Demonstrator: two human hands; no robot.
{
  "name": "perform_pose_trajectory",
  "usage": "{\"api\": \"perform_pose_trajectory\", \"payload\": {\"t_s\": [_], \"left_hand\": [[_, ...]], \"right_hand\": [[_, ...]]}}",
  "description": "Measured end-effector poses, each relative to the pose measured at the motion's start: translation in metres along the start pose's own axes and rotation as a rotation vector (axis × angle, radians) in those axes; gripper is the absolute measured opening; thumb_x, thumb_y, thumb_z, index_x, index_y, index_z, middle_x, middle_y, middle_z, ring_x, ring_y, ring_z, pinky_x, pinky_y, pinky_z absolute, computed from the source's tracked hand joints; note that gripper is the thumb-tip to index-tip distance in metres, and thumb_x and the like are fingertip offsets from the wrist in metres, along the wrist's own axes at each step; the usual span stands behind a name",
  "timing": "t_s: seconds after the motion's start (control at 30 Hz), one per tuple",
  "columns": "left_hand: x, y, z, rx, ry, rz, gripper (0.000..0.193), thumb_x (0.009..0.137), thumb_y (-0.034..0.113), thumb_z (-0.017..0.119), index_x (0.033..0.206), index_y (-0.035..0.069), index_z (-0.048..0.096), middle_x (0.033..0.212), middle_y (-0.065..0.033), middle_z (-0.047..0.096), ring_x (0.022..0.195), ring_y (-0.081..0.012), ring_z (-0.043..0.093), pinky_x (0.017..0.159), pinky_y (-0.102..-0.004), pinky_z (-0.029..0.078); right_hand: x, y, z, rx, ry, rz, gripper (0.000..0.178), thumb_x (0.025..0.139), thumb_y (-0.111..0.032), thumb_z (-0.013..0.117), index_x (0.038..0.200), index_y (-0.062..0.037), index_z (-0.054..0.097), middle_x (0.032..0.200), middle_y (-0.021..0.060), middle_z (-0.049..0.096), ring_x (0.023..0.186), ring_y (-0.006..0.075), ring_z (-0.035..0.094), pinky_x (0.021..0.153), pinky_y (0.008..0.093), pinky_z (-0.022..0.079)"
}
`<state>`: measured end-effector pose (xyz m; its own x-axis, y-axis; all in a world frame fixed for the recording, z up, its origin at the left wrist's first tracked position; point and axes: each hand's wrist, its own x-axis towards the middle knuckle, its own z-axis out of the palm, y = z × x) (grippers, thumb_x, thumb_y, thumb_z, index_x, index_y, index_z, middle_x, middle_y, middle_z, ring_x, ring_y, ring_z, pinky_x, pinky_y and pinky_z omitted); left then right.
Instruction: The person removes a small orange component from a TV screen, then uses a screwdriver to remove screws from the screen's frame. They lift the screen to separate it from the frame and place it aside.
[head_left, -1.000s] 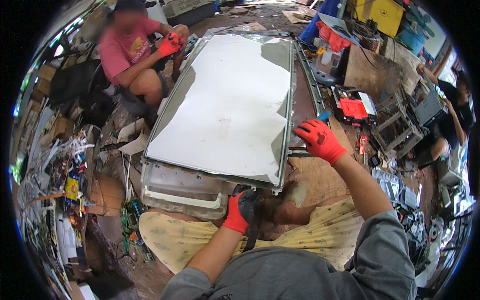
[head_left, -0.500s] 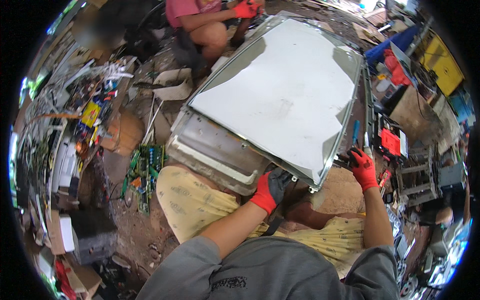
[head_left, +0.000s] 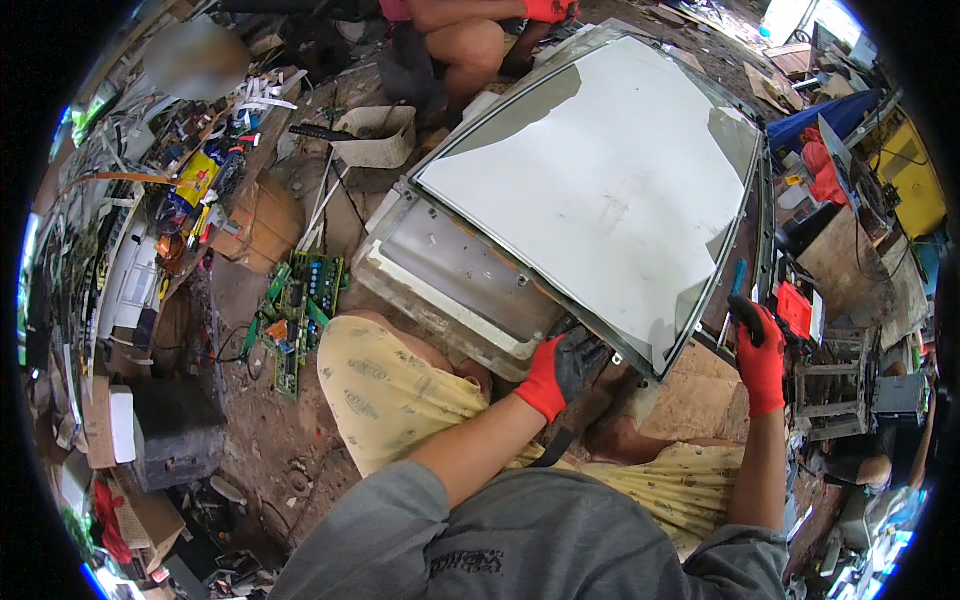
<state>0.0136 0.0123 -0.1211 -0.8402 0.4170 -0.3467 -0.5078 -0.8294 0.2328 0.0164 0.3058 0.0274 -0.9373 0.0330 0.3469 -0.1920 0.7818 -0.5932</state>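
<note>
A large flat panel with a torn white sheet and a thin metal frame lies tilted before me, like the back of a screen. Beneath its near left side shows a grey metal tray-like casing. My left hand, in a red and black glove, is closed at the panel's near edge, with its fingertips partly hidden. Right of the near corner, my right hand, gloved alike, has curled fingers beside a dark bar; what it holds is unclear. Just beyond it lies a blue-handled screwdriver.
Green circuit boards lie on the dirt floor at left, near a cardboard box and a pale basket. Another person's gloved hand is beyond the panel. A red case and a grey rack stand at right.
The view has shifted, so most things sit further right. My right hand has turned more upright and moved slightly away from the panel's corner. My left hand stays at the near edge.
</note>
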Motion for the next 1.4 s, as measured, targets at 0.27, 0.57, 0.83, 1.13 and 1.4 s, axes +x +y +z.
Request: {"api": "perform_pose_trajectory", "payload": {"t_s": [0.27,0.57,0.83,1.13,1.4], "left_hand": [[-0.003,0.012,0.01,0.008,0.02,0.046,0.032,0.102,0.03,0.044,0.126,0.012,0.055,0.125,-0.008,0.059,0.116,-0.0265,0.056,0.101,-0.0449,0.045],[0.009,0.004,-0.008,-0.094,0.017,-0.047,0.028,0.099,0.027,0.049,0.121,0.013,0.06,0.123,-0.0075,0.063,0.115,-0.0259,0.057,0.101,-0.0496,0.045],[0.013,0.014,-0.016,0.02,0.019,0.008,0.026,0.098,0.025,0.051,0.116,0.009,0.063,0.119,-0.0087,0.066,0.114,-0.0265,0.059,0.102,-0.0473,0.044],[0.007,0.018,0.001,-0.057,-0.008,-0.038,0.027,0.097,0.022,0.051,0.114,0.006,0.064,0.118,-0.0113,0.066,0.111,-0.0279,0.06,0.102,-0.0485,0.042],[0.011,0.021,-0.013,-0.047,-0.067,-0.06,0.027,0.095,0.02,0.051,0.112,0.004,0.065,0.116,-0.0126,0.067,0.108,-0.0291,0.061,0.102,-0.0489,0.043]], "right_hand": [[-0.001,-0.051,0.023,-0.029,-0.149,0.004,0.029,0.082,0.001,0.059,0.109,-0.0047,0.067,0.097,0.0113,0.069,0.091,0.0222,0.067,0.081,0.0311,0.051],[-0.005,0.019,0.014,0.219,-0.015,0.325,0.02,0.088,-0.01,0.061,0.105,-0.0048,0.069,0.087,0.0105,0.07,0.079,0.0162,0.066,0.073,0.0319,0.051],[-0.006,0.02,-0.016,-0.114,-0.204,0.518,0.026,0.083,-0.025,0.058,0.095,-0.0043,0.068,0.087,0.0173,0.069,0.086,0.0327,0.067,0.077,0.0403,0.052],[-0.03,0.051,0.024,0.474,-0.523,0.833,0.024,0.09,-0.02,0.056,0.099,-0.0005,0.066,0.084,0.0104,0.07,0.065,0.0195,0.067,0.054,0.0315,0.054],[-0.035,0.042,0.053,1.076,-0.487,1.044,0.02,0.093,-0.017,0.055,0.094,0.0,0.066,0.082,0.0107,0.068,0.068,0.0198,0.067,0.057,0.0323,0.054]]}}
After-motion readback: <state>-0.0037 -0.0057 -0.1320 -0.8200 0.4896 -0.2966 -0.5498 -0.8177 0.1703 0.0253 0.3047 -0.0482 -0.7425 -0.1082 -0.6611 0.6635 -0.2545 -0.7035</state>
